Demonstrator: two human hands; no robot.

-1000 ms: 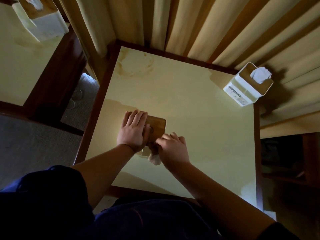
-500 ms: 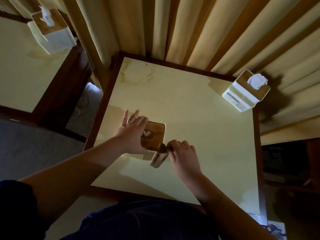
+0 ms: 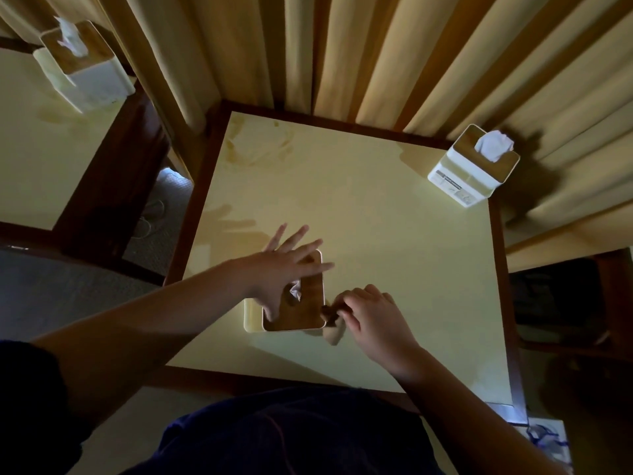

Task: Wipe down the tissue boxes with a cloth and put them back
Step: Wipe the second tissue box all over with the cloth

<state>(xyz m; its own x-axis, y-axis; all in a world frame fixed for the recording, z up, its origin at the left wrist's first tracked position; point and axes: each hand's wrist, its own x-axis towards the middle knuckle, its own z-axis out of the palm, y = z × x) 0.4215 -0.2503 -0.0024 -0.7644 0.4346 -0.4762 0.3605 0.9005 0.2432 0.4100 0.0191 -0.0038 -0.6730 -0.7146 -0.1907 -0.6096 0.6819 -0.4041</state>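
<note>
The tissue box [image 3: 301, 299] with a wooden lid stands on the near-left part of the yellow table [image 3: 394, 255], and the left hand [image 3: 281, 269] lies over its top with straight, spread fingers. The right hand [image 3: 370, 313] pinches a small crumpled cloth [image 3: 332, 329] with curled fingers against the box's right side. A second tissue box [image 3: 471, 168] stands at the far right corner, a third [image 3: 82, 66] on the neighbouring table [image 3: 30, 159] at left.

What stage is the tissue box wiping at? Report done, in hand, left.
Done: nothing shows as finished. In hand: the left hand lies flat on the near tissue box while the right hand grips the cloth at its right side. Left: the corner tissue box, the neighbouring table's box, and putting this one back.
</note>
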